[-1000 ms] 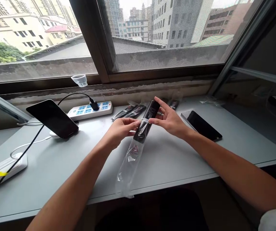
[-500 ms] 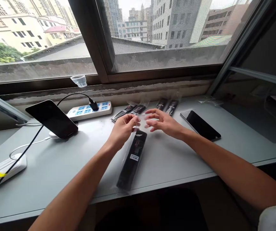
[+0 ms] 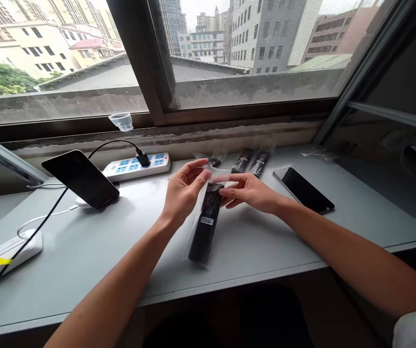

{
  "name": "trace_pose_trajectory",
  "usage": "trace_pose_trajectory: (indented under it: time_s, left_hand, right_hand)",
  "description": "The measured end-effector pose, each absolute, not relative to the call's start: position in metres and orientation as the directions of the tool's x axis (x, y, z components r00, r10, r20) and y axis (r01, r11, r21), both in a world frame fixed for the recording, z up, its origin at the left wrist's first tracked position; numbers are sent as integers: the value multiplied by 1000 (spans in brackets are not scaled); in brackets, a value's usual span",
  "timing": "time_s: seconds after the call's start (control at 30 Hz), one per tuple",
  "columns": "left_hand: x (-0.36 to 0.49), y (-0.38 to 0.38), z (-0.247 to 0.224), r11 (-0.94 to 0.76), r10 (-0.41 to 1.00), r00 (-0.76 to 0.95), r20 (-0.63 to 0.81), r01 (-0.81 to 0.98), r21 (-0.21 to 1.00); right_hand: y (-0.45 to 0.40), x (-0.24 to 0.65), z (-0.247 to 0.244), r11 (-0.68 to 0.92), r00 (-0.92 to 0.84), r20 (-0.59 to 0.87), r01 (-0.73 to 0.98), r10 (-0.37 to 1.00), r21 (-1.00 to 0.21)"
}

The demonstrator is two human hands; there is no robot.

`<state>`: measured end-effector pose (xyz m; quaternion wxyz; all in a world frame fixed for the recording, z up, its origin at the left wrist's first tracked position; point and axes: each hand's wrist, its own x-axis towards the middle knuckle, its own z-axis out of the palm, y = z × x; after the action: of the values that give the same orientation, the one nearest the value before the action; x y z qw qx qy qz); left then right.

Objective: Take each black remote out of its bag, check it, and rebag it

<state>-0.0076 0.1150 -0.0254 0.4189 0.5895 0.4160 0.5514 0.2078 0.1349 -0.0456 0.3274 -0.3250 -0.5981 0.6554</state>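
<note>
A long black item in a clear plastic bag (image 3: 205, 232), with a small white label on it, slants over the grey table between my hands. My left hand (image 3: 184, 191) pinches the top of the clear bag between thumb and fingers. On the other side, my right hand (image 3: 246, 191) has its fingers closed on the upper right edge of the same bag, beside the black item's top end. Behind the hands lie more bagged black items (image 3: 259, 163), one of them partly hidden by my left hand.
A phone on a stand (image 3: 81, 179) and a white power strip (image 3: 137, 166) with a black plug are at the left. Another phone (image 3: 304, 189) lies at the right. A clear cup (image 3: 121, 122) is by the window. A second strip (image 3: 30, 246) sits far left.
The bagged black item has moved up and away from the table's front edge. My right hand, apart from the bag before, has closed on it. My left hand's fingers have shifted on the bag's top.
</note>
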Motion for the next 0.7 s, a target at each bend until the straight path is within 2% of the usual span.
trace_pose_trajectory:
  time_s: [0.07,0.17,0.23,0.3,0.43,0.57,0.7]
  left_hand:
    - [-13,113,-21,-420,905,152,399,157,894]
    - [-24,114,-18,-644,764,371,528,380,664]
    - [-30,115,-18,-722,692,473,545,454,523]
    - [-33,116,-19,-742,670,530,521,496,450]
    - [-26,109,-22,-734,678,609,411,585,344]
    - [-12,101,-32,-677,736,622,269,665,316]
    - [-1,101,-48,-675,738,619,269,666,317]
  right_hand:
    - [138,211,-44,-57,-519,-19,-57,854,-997]
    - [141,212,-44,-45,-456,-7,-72,890,-996]
    - [142,211,-45,-37,-436,-1,-75,900,-996]
    - [143,210,-47,-39,-412,2,-90,911,-995]
    - [147,210,-48,-76,-317,-17,-177,948,-981]
    - [153,214,-47,-84,-237,-22,-258,971,-962]
    - [157,213,-53,-69,-205,-14,-262,979,-962]
